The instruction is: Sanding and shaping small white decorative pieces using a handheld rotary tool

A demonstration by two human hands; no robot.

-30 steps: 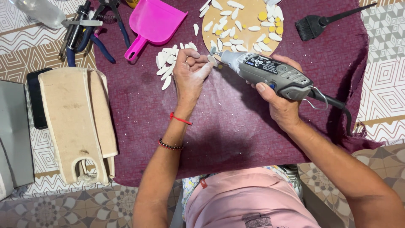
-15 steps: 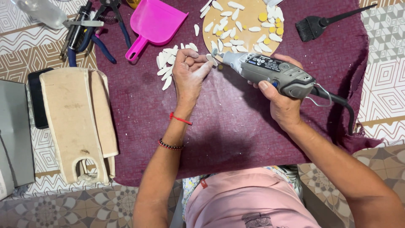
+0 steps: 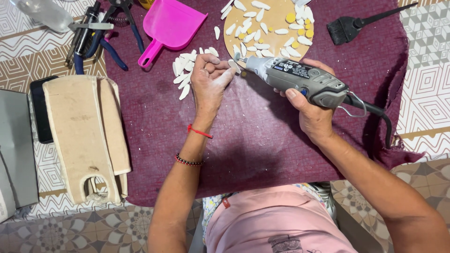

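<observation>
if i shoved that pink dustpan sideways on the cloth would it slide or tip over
The pink dustpan looks like thin moulded plastic, so probably light and stiff. It lies flat and low on the maroon cloth, so tipping seems unlikely. The fuzzy cloth may drag at it, and a push near the handle would likely swing it round rather than slide it straight.

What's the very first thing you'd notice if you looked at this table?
The grey rotary tool in the right hand stands out first, its tip meeting a small white piece pinched in the left hand over the dark purple cloth. Next comes the bright pink dustpan at the top, beside a round wooden disc dotted with white petal-shaped pieces and yellow bits.
</observation>
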